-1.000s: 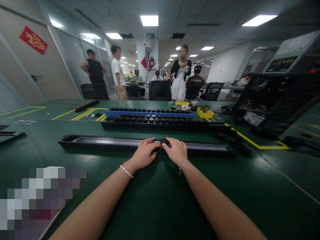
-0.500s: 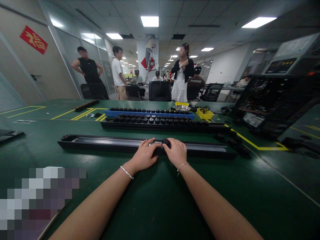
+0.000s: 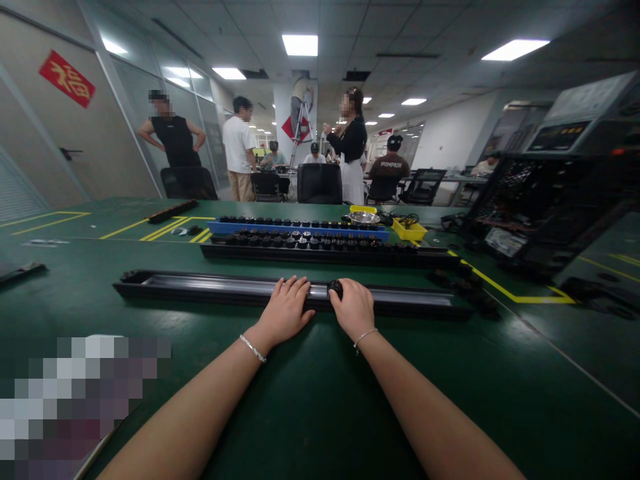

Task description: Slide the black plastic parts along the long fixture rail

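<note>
A long black channel with a shiny metallic strip inside [image 3: 200,283] lies crosswise on the green table [image 3: 300,387]. My left hand [image 3: 289,310] rests on it near the middle, fingers spread over the strip and thumb on the near side, holding nothing. Just to the right, my right hand [image 3: 354,307] has its thumb and fingers round a small round black part [image 3: 335,289] at the channel. A short stretch of bare strip shows between the two hands. The underside of the black part is hidden.
Behind the channel are a black rail [image 3: 240,252] and a blue rail [image 3: 220,227], both bearing several black parts. A yellow tray [image 3: 410,230] sits farther right, near a black open-frame rack [image 3: 525,207]. Several people are beyond the table.
My left hand has drawn slightly left, away from the black part, and its fingers have straightened. My right hand has barely moved. The standing person in the dark top has turned and shifted left.
</note>
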Available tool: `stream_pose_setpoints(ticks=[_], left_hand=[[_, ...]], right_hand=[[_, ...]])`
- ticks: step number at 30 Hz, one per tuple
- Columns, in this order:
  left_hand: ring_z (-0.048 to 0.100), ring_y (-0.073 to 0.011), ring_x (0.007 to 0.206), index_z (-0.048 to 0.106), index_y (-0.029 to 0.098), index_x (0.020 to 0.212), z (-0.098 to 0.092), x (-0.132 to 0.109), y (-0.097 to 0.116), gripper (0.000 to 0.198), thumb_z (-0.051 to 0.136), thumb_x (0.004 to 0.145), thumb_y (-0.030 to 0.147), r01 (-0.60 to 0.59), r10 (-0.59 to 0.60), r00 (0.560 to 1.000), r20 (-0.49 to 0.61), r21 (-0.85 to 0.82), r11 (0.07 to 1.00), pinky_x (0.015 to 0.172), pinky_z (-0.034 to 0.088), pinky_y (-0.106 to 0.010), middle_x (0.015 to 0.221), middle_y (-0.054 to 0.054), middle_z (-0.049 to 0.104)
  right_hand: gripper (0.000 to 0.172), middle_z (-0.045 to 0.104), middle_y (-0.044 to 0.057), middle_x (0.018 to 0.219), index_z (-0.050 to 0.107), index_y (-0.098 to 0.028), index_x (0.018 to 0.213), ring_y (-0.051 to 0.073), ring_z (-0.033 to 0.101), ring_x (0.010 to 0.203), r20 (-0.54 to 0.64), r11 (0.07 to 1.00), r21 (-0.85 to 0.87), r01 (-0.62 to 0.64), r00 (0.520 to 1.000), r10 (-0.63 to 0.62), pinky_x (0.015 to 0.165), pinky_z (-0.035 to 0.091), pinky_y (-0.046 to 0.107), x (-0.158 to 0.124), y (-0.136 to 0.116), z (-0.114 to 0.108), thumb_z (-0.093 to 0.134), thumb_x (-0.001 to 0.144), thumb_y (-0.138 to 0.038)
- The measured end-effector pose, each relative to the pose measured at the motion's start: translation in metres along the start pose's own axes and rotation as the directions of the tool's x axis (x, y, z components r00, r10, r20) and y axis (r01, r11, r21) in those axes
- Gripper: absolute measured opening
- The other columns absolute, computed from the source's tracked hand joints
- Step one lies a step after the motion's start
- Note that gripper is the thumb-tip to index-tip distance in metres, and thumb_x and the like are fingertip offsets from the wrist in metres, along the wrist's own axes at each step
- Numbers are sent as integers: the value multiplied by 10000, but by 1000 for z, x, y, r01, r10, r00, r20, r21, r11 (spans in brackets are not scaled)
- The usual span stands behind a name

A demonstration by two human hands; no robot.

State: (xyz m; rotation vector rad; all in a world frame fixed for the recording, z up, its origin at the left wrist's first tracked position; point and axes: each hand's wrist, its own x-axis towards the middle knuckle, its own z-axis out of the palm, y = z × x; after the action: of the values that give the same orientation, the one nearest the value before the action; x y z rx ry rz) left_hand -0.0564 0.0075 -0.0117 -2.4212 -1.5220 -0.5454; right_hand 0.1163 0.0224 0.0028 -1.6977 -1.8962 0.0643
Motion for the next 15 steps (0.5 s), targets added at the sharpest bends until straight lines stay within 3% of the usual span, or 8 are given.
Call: stream_pose_setpoints(ticks=[15], left_hand=[[327, -290, 1290, 414, 190, 1297, -1, 0, -2, 542, 502, 806, 404, 4, -4, 1000, 9, -8, 1000, 1079, 204, -492, 1381, -103, 417]], right_hand=[[298, 599, 98, 1084, 583, -163, 1016, 218, 489, 1039, -36, 998, -46, -33, 999, 31, 908, 305, 336, -1, 5, -3, 407, 830, -315]])
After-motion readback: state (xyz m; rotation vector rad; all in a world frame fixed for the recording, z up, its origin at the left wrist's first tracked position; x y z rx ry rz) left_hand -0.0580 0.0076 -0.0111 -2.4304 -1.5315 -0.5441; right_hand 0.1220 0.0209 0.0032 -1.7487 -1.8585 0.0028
